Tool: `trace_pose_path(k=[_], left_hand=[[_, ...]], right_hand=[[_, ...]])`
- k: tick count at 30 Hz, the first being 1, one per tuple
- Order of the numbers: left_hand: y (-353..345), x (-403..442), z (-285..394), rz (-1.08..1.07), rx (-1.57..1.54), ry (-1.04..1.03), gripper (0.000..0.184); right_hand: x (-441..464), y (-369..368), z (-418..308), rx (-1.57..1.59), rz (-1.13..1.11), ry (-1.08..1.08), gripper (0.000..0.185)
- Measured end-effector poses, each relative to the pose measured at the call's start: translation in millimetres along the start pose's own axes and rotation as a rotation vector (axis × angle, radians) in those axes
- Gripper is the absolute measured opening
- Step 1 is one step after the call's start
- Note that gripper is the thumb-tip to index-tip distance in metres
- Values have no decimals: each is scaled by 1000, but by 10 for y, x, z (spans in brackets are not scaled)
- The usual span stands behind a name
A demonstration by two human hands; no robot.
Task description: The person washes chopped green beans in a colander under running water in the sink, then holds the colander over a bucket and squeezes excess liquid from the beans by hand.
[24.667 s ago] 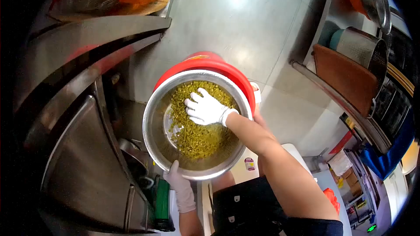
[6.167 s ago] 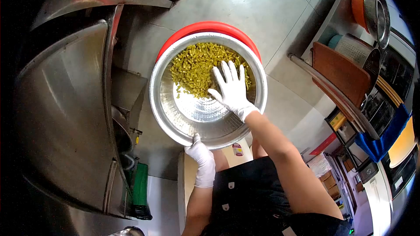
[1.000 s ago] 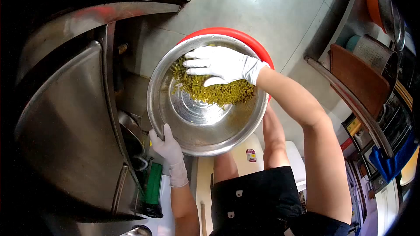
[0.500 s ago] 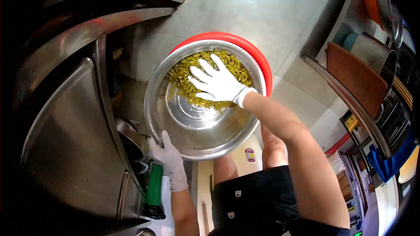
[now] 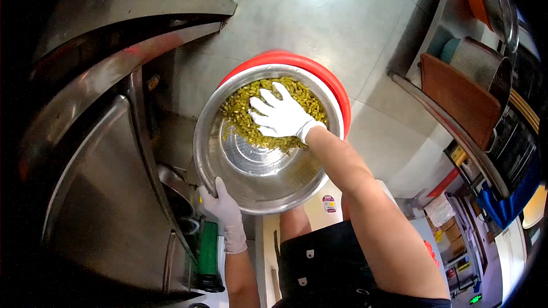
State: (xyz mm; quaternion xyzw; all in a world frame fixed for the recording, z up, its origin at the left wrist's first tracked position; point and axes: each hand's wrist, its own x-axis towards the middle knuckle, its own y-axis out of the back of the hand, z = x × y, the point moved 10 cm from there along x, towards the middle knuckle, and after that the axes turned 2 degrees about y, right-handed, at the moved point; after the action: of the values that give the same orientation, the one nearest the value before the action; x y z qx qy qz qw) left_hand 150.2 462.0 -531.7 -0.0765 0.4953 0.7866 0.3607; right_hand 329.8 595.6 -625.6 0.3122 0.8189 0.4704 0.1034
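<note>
A wide metal basin [image 5: 208,185] holds a heap of chopped green vegetable pieces [image 5: 242,96], gathered on its far side. My right hand [image 5: 278,115], in a white glove, rests palm down on the pieces with its fingers spread and slightly bent. Its fingertips touch the heap, and whatever lies under the palm is hidden. At the near left, my left hand [image 5: 225,208], also gloved, grips the basin's rim, the thumb over the edge and the other fingers mostly hidden. Beneath the basin shows the edge of a red tub [image 5: 337,88].
Steel counters [image 5: 108,194] stand close on the left. Shelving on the right bears a brown board [image 5: 456,100], a perforated metal pot [image 5: 482,65] and an orange bowl [image 5: 475,0]. A green roll [image 5: 209,248] is beside my left wrist. Grey floor tiles [image 5: 308,11] extend beyond the basin.
The basin and both hands appear slightly lower in view as the camera shifts. My right fingers are a little more bent on the vegetable pieces. The left hand keeps its grip on the rim.
</note>
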Motion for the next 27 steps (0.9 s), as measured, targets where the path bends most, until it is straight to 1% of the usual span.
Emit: trace_pose_path(k=[1, 4, 7, 10, 16, 27], left_hand=[[-22, -4, -7, -23, -43, 23, 26], [-35, -34, 29, -2, -77, 34, 26], [-54, -48, 84, -5, -46, 6, 25], [-43, -34, 78, -13, 9, 32, 23], [-37, 0, 11, -17, -75, -18, 21], [-48, 8, -4, -16, -132, -19, 17]], right_hand=[[-7, 7, 13, 6, -2, -2, 35], [-18, 33, 44, 14, 1, -4, 35], [-34, 46, 63, 24, -1, -4, 35], [-32, -29, 70, 30, -54, -8, 37], [-23, -54, 68, 29, -67, -4, 39], [-55, -83, 74, 25, -49, 3, 39]])
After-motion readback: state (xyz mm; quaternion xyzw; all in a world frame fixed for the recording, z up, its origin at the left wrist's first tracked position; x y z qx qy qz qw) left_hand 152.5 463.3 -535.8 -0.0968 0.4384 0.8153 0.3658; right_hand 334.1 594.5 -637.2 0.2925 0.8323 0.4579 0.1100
